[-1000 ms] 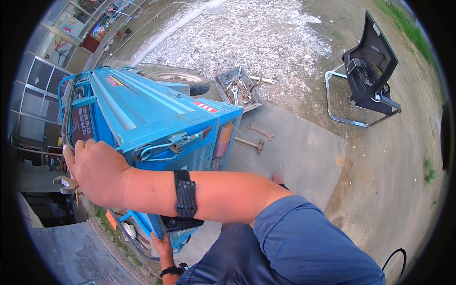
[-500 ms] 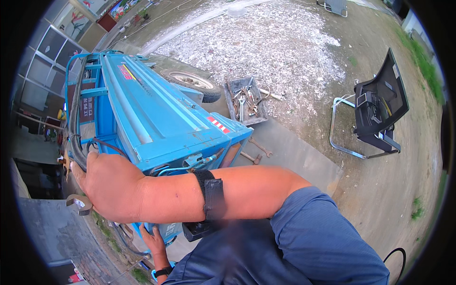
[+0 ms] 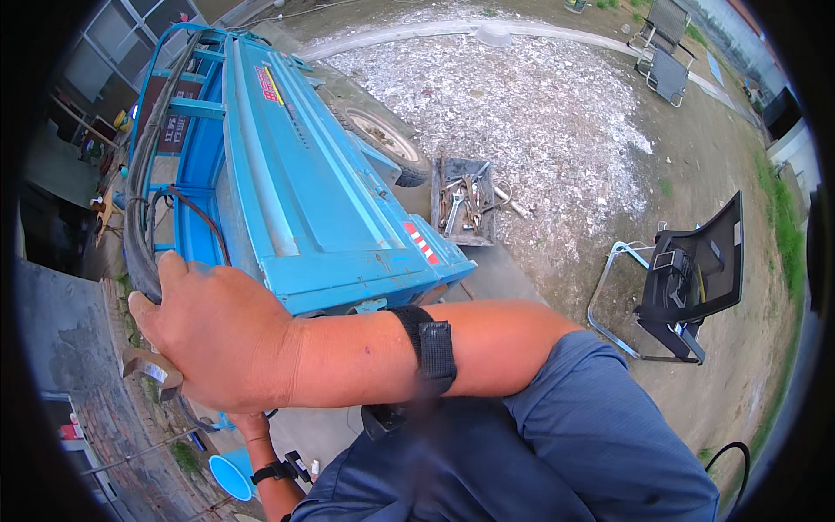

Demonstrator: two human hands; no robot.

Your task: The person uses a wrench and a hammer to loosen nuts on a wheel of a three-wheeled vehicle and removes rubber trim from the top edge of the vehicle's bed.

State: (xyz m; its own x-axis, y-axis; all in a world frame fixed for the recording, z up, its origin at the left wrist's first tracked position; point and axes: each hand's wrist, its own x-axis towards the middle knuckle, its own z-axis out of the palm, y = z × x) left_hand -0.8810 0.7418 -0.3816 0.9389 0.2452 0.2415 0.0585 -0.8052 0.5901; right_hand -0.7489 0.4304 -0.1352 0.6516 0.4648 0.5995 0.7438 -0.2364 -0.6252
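My right hand [image 3: 217, 339] reaches across from the right, palm down, onto a black tyre [image 3: 137, 235] that lies along the left edge of a blue cart [image 3: 296, 191]. Its fingers are closed over a grey metal tool [image 3: 150, 367] whose end sticks out below the hand. A black strap circles that forearm. My left hand [image 3: 252, 426] sits lower down, mostly hidden under the right arm; only its wrist with a black watch [image 3: 274, 472] shows clearly.
A wheel [image 3: 383, 135] is on the cart's far side. A grey tray of wrenches [image 3: 461, 200] lies on the ground beside it. A black folding chair [image 3: 687, 278] stands at the right, more chairs [image 3: 665, 52] far off. A blue bowl [image 3: 230, 477] is near my feet.
My right hand has stayed on the tyre with the tool, sliding slightly down and left. The view has swung, showing more of the cart bed and the tool tray.
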